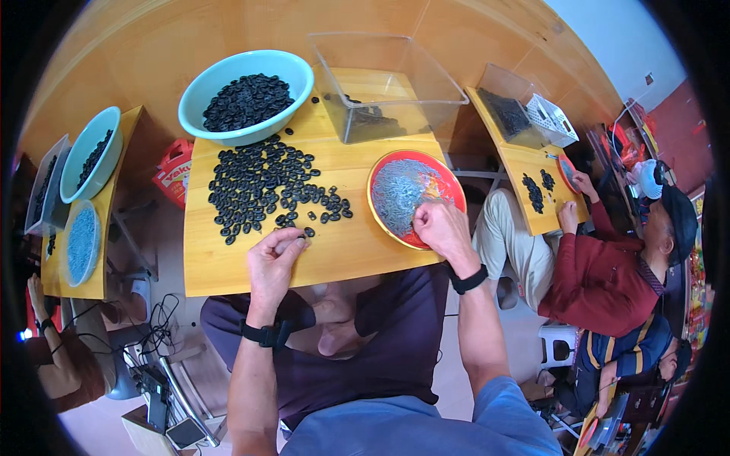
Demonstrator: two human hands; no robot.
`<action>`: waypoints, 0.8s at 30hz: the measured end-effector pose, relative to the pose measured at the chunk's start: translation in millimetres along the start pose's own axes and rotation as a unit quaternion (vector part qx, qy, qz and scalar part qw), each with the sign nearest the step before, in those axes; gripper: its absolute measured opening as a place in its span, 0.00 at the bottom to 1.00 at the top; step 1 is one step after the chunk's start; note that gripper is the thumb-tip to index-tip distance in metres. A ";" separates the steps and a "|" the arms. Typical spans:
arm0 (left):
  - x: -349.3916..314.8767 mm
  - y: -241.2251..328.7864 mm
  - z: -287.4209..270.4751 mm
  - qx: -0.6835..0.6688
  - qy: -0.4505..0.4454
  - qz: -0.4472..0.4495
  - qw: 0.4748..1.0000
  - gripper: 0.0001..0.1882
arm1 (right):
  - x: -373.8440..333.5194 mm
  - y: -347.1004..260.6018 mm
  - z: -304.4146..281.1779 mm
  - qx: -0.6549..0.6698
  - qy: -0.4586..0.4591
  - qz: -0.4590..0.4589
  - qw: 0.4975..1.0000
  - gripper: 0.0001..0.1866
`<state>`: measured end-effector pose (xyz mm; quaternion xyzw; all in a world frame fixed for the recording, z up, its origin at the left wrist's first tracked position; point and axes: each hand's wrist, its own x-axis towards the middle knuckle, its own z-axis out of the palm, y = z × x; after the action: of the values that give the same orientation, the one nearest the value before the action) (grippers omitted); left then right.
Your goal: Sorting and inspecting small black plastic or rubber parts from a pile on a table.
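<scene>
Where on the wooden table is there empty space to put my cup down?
Bare wood lies along the near edge of the table, between the left hand and the red plate. The front left corner is bare too. The black rings crowd the middle; the teal bowl and clear bin fill the back.

Two teal bowls, two red plates, two clear tubs, three wooden tables.

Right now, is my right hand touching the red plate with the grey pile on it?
Touching. The head view shows the right hand curled over the near rim of the red plate, its fingertips down in the grey pile, with no gap visible.
</scene>
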<state>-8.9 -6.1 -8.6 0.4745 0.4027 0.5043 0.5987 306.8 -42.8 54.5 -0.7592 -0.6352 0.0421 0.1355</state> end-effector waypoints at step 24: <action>2.8 3.2 3.3 0.082 0.005 -0.024 0.996 0.10 | -9.7 -127.3 93.1 0.576 -0.056 -0.045 0.815 0.05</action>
<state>-5.9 -3.8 -4.8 0.5094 0.4568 0.4579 0.5676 161.7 -18.1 -2.9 -0.5095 -0.5349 0.4366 0.5135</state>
